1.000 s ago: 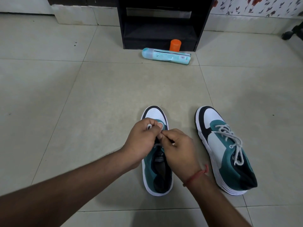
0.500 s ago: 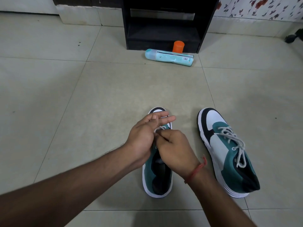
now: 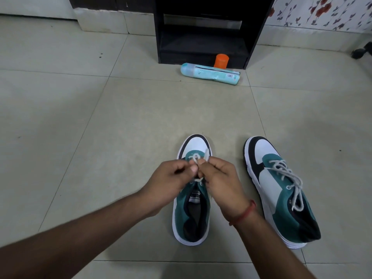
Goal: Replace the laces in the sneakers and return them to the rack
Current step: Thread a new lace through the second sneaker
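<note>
Two teal, white and black sneakers stand on the tiled floor, toes pointing away from me. Over the left sneaker (image 3: 191, 216) my left hand (image 3: 171, 182) and my right hand (image 3: 221, 184) meet, each pinching a strand of the white lace (image 3: 196, 158) near the lower eyelets. A short lace end sticks up between my fingers. The right sneaker (image 3: 281, 190) lies beside it, tilted onto its side, with its grey-white lace (image 3: 287, 176) threaded and tied. The black shoe rack (image 3: 203, 29) stands against the far wall.
A light-blue spray can (image 3: 209, 74) lies on its side on the floor before the rack, with an orange cap (image 3: 221, 61) standing behind it. A black chair caster (image 3: 362, 50) shows at the far right. Open floor tiles (image 3: 100, 127) stretch to the left.
My left hand's fingers, stretched out half a second ago, have curled back onto the lace. Both hands have shifted slightly toward me, uncovering the sneaker's toe and lower eyelets.
</note>
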